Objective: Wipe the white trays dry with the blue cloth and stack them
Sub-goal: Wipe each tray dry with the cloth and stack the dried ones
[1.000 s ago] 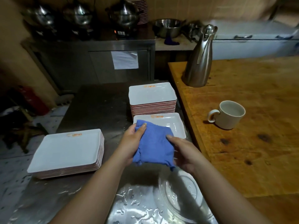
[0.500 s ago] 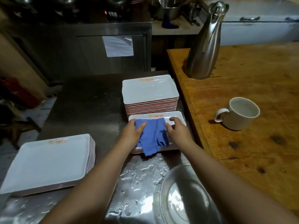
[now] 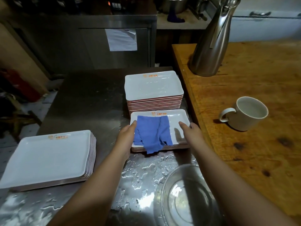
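The blue cloth (image 3: 152, 134) lies spread on the top white tray (image 3: 176, 119) of a low stack, its front edge hanging over the rim. My left hand (image 3: 126, 135) holds that tray's left rim, thumb on top beside the cloth, fingers hidden. At the right rim is my right hand (image 3: 191, 130), its thumb stretched out just above the tray surface. Right behind stands a taller stack of white trays (image 3: 153, 87). A third stack of larger white trays (image 3: 48, 157) sits at the left.
The steel counter (image 3: 143, 173) is wet in front of the trays. A clear glass bowl (image 3: 187, 196) sits near my right forearm. To the right, the wooden table (image 3: 244, 152) carries a white mug (image 3: 244, 115) and a steel jug (image 3: 211, 46).
The cloth went from held up in both hands to lying spread on the near tray. Both hands have let go of it and moved apart to the tray's side rims.
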